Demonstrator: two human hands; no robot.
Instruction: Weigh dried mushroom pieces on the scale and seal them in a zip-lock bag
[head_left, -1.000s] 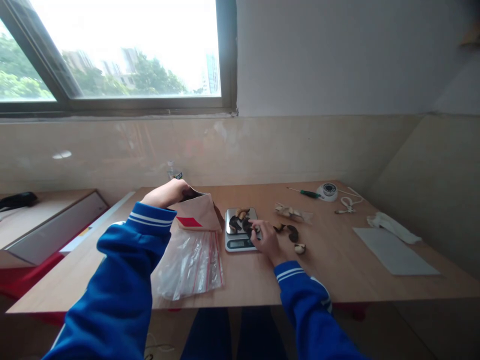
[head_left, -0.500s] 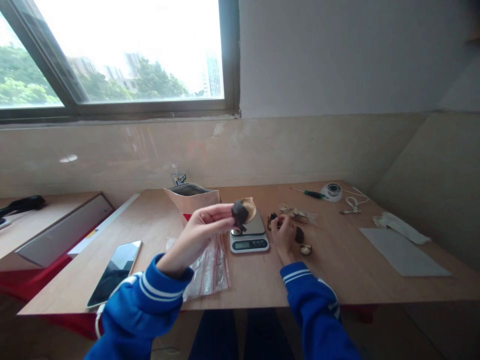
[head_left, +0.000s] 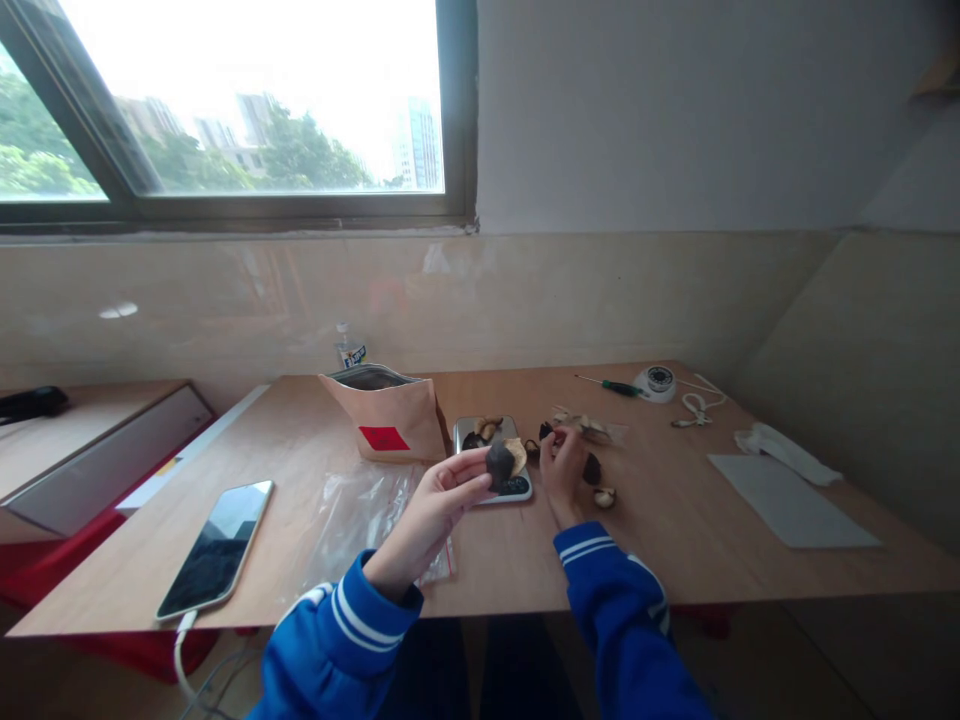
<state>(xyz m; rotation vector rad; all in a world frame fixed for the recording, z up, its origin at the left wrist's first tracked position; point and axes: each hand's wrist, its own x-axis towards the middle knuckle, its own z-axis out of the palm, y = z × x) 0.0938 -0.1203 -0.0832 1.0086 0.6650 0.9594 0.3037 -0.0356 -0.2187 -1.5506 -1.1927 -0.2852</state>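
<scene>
Just below frame centre, the left hand (head_left: 442, 495) pinches a dark dried mushroom piece (head_left: 499, 464) over the small silver digital kitchen scale (head_left: 491, 460); lower gently onto its platform while the right hand (head_left: 564, 470), loosely curled, touches loose pieces beside it.

A wooden surface (head_left: 675, 540) set in a room corner under a bright window (head_left: 225, 100).

Daylight comes through the window, whose dark frame crosses the upper left; trees and tall buildings show outside. Below the sill runs a glossy beige wall panel (head_left: 525, 300) that catches pale reflections; above it, at right, the wall (head_left: 675, 110) is plain white. A second beige panel angles in along the right side. To the left stands a lower wooden cabinet (head_left: 97, 450) with a grey front, and red cloth (head_left: 45, 580) shows beneath it. The floor under the surface lies in shadow.
</scene>
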